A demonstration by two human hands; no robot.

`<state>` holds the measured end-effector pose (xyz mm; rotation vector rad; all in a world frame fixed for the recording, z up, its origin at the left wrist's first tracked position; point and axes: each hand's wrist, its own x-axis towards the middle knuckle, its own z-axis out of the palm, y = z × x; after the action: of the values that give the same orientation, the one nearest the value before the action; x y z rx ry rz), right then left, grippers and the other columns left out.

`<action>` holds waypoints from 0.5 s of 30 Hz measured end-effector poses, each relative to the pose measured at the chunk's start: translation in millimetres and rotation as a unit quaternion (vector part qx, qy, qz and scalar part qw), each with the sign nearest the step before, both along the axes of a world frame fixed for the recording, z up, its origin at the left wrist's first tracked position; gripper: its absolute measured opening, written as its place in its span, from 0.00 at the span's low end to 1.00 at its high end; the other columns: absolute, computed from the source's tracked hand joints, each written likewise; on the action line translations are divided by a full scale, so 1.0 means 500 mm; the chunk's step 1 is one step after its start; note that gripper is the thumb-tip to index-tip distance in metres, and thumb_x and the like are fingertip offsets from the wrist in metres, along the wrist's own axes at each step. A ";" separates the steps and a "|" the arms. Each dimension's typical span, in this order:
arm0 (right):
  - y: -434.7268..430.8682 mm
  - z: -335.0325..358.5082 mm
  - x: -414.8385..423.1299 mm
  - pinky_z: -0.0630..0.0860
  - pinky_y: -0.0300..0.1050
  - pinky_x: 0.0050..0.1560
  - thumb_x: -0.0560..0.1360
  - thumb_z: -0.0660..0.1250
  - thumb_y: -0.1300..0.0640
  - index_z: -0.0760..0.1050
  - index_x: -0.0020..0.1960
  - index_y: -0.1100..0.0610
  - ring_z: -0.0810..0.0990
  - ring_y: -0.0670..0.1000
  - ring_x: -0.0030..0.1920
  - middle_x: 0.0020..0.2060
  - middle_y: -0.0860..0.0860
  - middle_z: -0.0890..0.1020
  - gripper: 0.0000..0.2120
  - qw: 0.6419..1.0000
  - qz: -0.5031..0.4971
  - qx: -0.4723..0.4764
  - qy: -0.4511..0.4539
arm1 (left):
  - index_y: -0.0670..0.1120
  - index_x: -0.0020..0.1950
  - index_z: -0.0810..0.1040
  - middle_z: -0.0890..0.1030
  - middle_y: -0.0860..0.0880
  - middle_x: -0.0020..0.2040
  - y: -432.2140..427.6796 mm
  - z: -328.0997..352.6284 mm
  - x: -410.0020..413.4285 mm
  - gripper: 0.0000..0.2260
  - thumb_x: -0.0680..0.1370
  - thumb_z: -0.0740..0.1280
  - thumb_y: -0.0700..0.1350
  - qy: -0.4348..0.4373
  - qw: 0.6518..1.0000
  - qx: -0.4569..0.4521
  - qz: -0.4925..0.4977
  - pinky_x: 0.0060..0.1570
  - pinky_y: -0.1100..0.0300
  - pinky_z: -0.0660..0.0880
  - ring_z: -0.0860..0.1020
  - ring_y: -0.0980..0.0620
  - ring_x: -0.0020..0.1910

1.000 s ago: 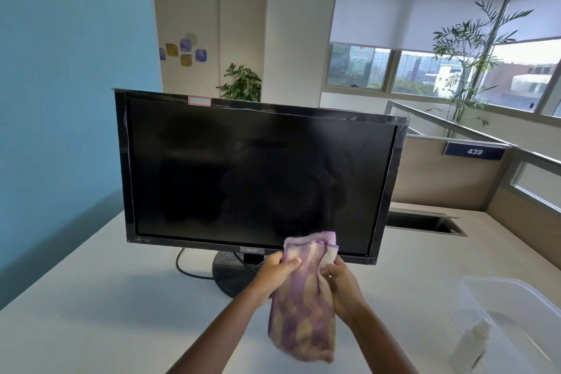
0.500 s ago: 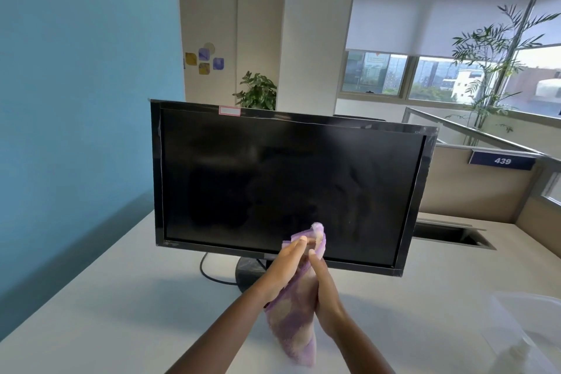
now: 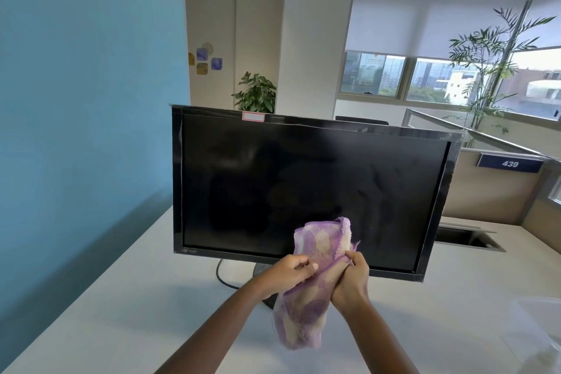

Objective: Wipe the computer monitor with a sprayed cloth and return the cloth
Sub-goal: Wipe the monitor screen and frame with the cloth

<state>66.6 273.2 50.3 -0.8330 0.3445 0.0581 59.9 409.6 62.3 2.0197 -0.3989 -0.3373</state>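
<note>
A black computer monitor [image 3: 303, 185] with a dark screen stands on the white desk [image 3: 106, 297], its round base partly hidden behind my hands. A purple and cream cloth [image 3: 306, 307] hangs in front of the screen's lower edge. My left hand [image 3: 285, 273] pinches the cloth's left side with curled fingers. My right hand [image 3: 352, 279] grips the right side, fingers wrapped round the fabric. The cloth's top fold rises between both hands against the screen's lower part; the rest droops toward the desk.
A black cable [image 3: 223, 278] runs out from the monitor base. A clear plastic container [image 3: 537, 322] sits at the desk's right edge. A blue wall [image 3: 76, 100] stands on the left. A partition with sign 439 [image 3: 510, 164] and a cable cutout [image 3: 467, 238] lie behind right.
The view has swung left and up, so the monitor sits further right and the spray bottle is out of frame. Both hands have shifted their hold on the cloth, spreading its top fold.
</note>
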 end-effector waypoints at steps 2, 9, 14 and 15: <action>0.002 0.002 0.006 0.73 0.49 0.42 0.75 0.53 0.53 0.73 0.40 0.60 0.76 0.55 0.42 0.37 0.56 0.77 0.15 0.999 -0.020 -0.008 0.025 | 0.48 0.47 0.73 0.74 0.52 0.44 0.022 -0.006 -0.001 0.08 0.77 0.62 0.52 0.014 0.999 0.035 -0.018 0.44 0.66 0.69 0.73 0.56 0.45; 0.025 -0.007 0.007 0.69 0.55 0.56 0.79 0.52 0.45 0.67 0.58 0.58 0.75 0.58 0.49 0.46 0.57 0.77 0.18 0.991 0.010 -0.083 0.104 | 0.48 0.45 0.73 0.75 0.54 0.39 0.050 -0.025 -0.006 0.03 0.76 0.66 0.46 0.080 0.997 0.007 0.001 0.40 0.64 0.73 0.74 0.54 0.44; 0.039 -0.025 -0.013 0.69 0.59 0.62 0.78 0.59 0.51 0.57 0.71 0.60 0.69 0.63 0.63 0.66 0.61 0.68 0.26 0.950 0.013 -0.274 0.149 | 0.49 0.40 0.72 0.74 0.51 0.36 0.045 -0.036 -0.014 0.06 0.77 0.64 0.43 0.118 0.989 -0.066 0.060 0.31 0.65 0.74 0.73 0.56 0.33; 0.040 -0.025 -0.020 0.68 0.59 0.63 0.78 0.60 0.52 0.53 0.72 0.59 0.67 0.64 0.65 0.69 0.61 0.63 0.28 0.938 -0.003 -0.315 0.142 | 0.49 0.40 0.73 0.74 0.50 0.36 0.042 -0.033 -0.015 0.05 0.77 0.63 0.42 0.120 0.987 -0.079 0.071 0.31 0.66 0.74 0.73 0.56 0.33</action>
<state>56.9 293.0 37.9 -1.4663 0.6571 0.0629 52.6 430.7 45.9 1.8154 -0.1250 -0.4410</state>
